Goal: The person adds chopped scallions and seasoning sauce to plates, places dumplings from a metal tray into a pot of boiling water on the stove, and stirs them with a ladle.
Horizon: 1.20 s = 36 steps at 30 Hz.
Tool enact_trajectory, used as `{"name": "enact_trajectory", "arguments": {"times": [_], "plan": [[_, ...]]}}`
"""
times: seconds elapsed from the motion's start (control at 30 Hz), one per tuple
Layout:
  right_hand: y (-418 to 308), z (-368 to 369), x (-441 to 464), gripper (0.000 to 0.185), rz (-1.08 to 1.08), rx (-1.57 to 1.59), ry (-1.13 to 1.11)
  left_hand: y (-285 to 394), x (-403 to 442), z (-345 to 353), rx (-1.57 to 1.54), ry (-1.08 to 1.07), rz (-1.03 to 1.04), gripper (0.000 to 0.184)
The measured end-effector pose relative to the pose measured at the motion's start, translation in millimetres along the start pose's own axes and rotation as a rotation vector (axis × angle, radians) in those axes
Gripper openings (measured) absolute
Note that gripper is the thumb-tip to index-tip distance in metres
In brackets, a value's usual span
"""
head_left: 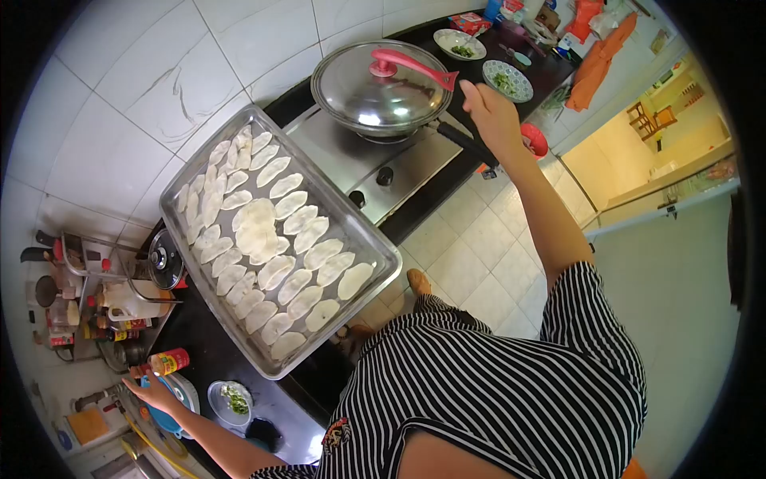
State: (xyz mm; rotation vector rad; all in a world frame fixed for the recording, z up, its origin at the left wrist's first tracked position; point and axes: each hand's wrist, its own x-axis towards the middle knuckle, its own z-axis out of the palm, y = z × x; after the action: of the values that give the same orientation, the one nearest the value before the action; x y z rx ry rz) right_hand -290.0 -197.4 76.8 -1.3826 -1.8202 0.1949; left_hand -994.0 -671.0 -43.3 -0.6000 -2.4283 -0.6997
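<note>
A steel pan with a domed metal lid (383, 89) sits on the stove, its black handle (467, 144) pointing right. My right hand (491, 116) is raised just right of the lid's red handle (411, 65); its fingers look curled, with the grip partly hidden. At the lower left, my left hand (155, 397) has its fingers spread over a blue basin (185, 393), beside a jar with a red and yellow label (169, 362). Many dumplings lie in rows on a large metal tray (375, 239), with a pile of them in its middle.
Two bowls with chopped greens (459, 45) (507, 81) stand behind the pan at the right. Another bowl of greens (230, 402) is near my left forearm. A rack with bottles and knives (96, 279) stands at the left. Stove knobs (384, 176) face me.
</note>
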Motion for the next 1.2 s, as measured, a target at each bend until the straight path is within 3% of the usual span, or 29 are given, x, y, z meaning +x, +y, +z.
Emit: {"name": "enact_trajectory", "arguments": {"times": [0.07,0.1,0.2,0.3,0.43,0.5,0.57,0.63,0.7,0.73,0.87,0.93,0.97,1.13,1.2], "plan": [[39.0,30.3,46.7,0.035,-0.300,-0.201,0.122,15.3,-18.0,-17.1,0.050,0.058,-0.003,0.070],[49.7,39.7,66.5,0.035,-0.395,-0.227,0.061,35.7,-34.4,-31.4,-0.024,0.053,-0.062,0.071],[70.5,69.4,104.0,0.036,-0.529,-0.349,-0.012,84.5,-95.4,-66.3,-0.160,0.062,-0.132,0.068],[81.5,90.5,126.3,0.034,-0.510,-0.401,-0.234,142.7,-168.4,-104.8,-0.322,0.006,-0.182,0.065],[99.9,107.4,146.1,0.028,-0.368,-0.142,-0.487,164.7,-250.4,-130.6,-0.321,-0.002,-0.312,0.065],[104.1,108.3,150.2,0.026,-0.422,0.019,-0.427,179.3,-278.0,-142.5,-0.290,0.000,-0.303,0.065],[105.3,101.7,155.1,0.030,-0.422,0.014,-0.352,181.5,-297.1,-149.3,-0.331,-0.027,-0.426,0.064],[111.3,93.9,174.5,0.035,-0.381,0.046,-0.272,187.8,-306.3,-156.7,-0.359,-0.025,-0.436,0.064],[105.6,66.7,196.0,0.040,-0.196,0.039,-0.317,193.4,-309.5,-165.0,-0.385,-0.060,-0.435,0.065],[123.1,67.8,215.7,0.040,-0.277,0.065,-0.263,188.2,-311.9,-165.2,-0.417,-0.069,-0.438,0.065],[39.0,-18.0,186.6,0.042,-0.189,-0.007,-0.284,188.7,-325.8,-170.2,-0.559,-0.078,-0.440,0.064],[17.3,-39.7,167.5,0.045,-0.269,0.033,-0.278,177.3,-338.4,-169.0,-0.661,-0.099,-0.443,0.063],[3.5,-39.6,156.5,0.047,-0.319,0.069,-0.295,153.6,-350.9,-158.7,-0.747,-0.090,-0.339,0.063],[-95.7,32.9,69.3,0.046,-0.541,0.516,-0.579,206.4,-382.1,-208.1,-0.603,-0.355,-0.461,0.038],[-164.5,38.9,-14.5,0.045,-0.582,0.545,-0.686,203.2,-406.0,-230.3,-0.583,-0.417,-0.490,0.029]]}}
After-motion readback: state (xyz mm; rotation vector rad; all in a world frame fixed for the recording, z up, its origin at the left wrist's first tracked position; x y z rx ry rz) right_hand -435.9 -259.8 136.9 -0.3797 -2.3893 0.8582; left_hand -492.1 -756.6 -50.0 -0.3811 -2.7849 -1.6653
